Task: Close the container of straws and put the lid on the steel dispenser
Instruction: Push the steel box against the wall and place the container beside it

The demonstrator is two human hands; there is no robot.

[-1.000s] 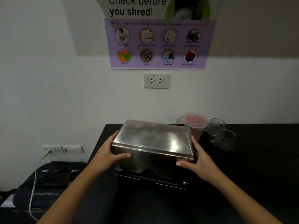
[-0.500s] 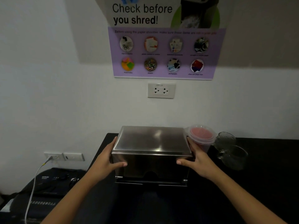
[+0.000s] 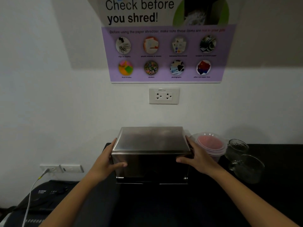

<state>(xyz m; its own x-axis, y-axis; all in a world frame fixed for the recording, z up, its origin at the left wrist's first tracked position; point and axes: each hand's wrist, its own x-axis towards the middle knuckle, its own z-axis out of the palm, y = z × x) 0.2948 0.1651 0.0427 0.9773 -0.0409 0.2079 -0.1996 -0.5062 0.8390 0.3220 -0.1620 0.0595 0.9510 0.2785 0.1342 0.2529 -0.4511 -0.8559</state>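
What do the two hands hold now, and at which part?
Both hold the steel dispenser: left hand on its left end, right hand on its right end, near the lid.

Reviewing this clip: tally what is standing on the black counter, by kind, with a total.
Steel dispenser, lid on, held at both ends by the left hand and the right hand: 1
Plastic container of pink straws, lid on: 1
Clear glass vessels: 2
Total: 4

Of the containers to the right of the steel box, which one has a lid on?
The pink straw container, nearest the right hand; both glass jars stand open.
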